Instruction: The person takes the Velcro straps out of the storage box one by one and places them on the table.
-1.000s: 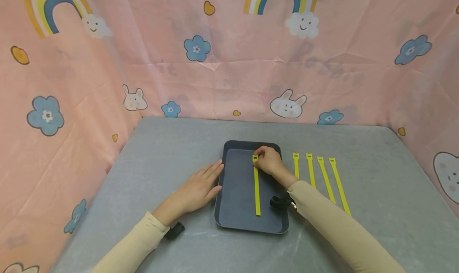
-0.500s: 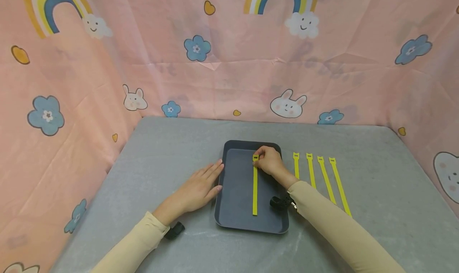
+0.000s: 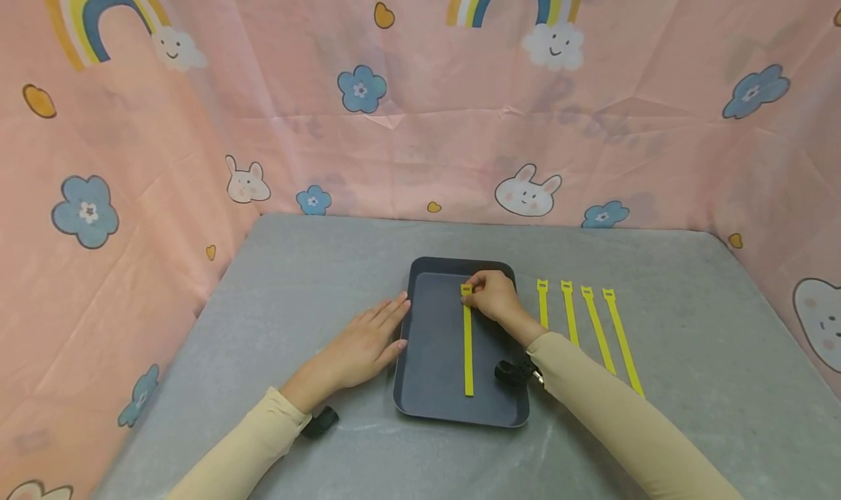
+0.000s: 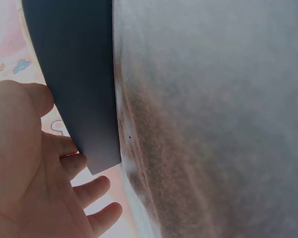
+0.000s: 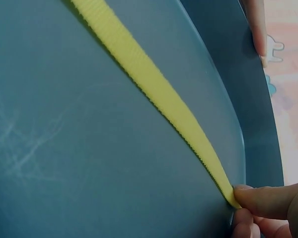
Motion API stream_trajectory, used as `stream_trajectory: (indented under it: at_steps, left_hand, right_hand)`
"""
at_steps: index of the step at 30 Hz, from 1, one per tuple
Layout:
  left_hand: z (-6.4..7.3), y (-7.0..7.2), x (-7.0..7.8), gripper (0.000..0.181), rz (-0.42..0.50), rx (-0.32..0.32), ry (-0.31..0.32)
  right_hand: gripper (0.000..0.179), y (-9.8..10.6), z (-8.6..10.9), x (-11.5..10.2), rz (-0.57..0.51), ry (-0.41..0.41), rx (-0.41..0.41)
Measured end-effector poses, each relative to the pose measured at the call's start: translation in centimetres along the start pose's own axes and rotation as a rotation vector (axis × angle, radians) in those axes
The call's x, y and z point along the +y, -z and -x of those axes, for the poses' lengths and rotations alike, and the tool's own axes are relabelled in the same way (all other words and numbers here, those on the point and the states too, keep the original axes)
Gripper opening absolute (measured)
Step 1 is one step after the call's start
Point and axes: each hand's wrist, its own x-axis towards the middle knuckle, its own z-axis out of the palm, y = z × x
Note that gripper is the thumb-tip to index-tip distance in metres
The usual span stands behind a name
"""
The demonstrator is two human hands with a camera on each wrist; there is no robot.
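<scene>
A dark grey rectangular tray (image 3: pixel 430 361) stands on the table, with a yellow hook-and-loop cable tie (image 3: pixel 469 358) lying lengthwise in it. My right hand (image 3: pixel 496 297) pinches the slotted head end of that tie between thumb and fingers, near the tray's far side. In the right wrist view the tie (image 5: pixel 154 82) runs from the fingertips across the tray floor. My left hand (image 3: pixel 361 347) rests by the tray's left wall, fingers extended and touching it. The left wrist view has the tray's outer wall (image 4: pixel 79 74) against the thumb and fingers.
Several more yellow cable ties (image 3: pixel 594 317) lie side by side on the grey table (image 3: pixel 690 325), right of the tray. My right forearm partly covers them. A pink printed curtain (image 3: pixel 420 142) encloses the back and sides.
The cable tie's tail has swung slightly left within the tray, and its head end has shifted a little left with my right hand's pinch. My left hand and the tray stay put.
</scene>
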Motion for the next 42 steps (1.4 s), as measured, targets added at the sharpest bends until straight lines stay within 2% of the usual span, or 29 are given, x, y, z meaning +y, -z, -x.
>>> stream_trajectory:
  at_steps: [16, 24, 31, 38, 42]
  left_hand:
    - [0.0, -0.1, 0.0, 0.064, 0.003, 0.013, -0.009]
    - [0.0, -0.1, 0.1, 0.064, -0.004, 0.016, -0.008]
    - [0.0, 0.0, 0.1, 0.064, -0.001, 0.013, -0.005]
    - [0.0, 0.2, 0.3, 0.064, 0.010, 0.003, 0.004]
    - [0.1, 0.2, 0.4, 0.064, 0.008, -0.001, 0.007]
  right_hand:
    - [0.014, 0.0, 0.1, 0.0, -0.026, -0.021, 0.018]
    - [0.015, 0.2, 0.3, -0.3, -0.085, -0.024, 0.014]
    - [0.015, 0.5, 0.5, -0.6, -0.141, 0.015, 0.022]
    - [0.015, 0.9, 0.9, -0.8, -0.212, 0.014, -0.008]
    - [0.017, 1.1, 1.0, -0.8, -0.215, 0.006, -0.021]
